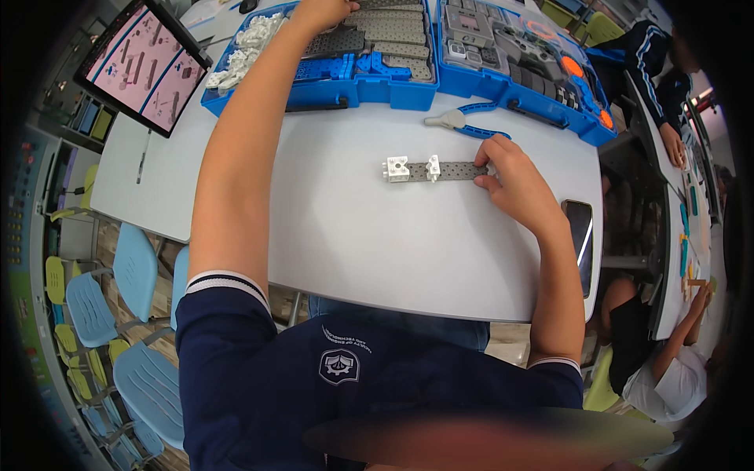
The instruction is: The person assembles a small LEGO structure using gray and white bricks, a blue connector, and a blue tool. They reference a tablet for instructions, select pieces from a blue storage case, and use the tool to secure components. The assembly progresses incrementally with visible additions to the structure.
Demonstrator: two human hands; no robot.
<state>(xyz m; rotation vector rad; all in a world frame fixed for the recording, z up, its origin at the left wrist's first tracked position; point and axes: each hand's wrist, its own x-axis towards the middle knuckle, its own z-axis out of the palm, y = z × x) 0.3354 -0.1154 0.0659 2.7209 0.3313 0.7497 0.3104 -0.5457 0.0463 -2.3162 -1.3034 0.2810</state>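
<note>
A flat grey perforated building beam (457, 170) lies on the white table in front of me. One white connector block (397, 169) sits at its left end, and a smaller white bracket (433, 168) stands partway along it. My right hand (512, 179) is closed on the beam's right end, thumb and fingers pinching it. My left hand (323, 11) reaches far forward over the blue parts case (397, 96), beside the grey beams (397, 30) stored in it. The picture's upper edge cuts that hand off, so its grip is mostly hidden.
Blue-handled pliers (463, 119) lie behind the beam. A second blue case (542, 114) holds grey and orange parts. A tablet (145, 67) stands at the left; a phone (579, 239) lies by the right edge. Other people sit at the right; light-blue chairs (149, 388) stand left.
</note>
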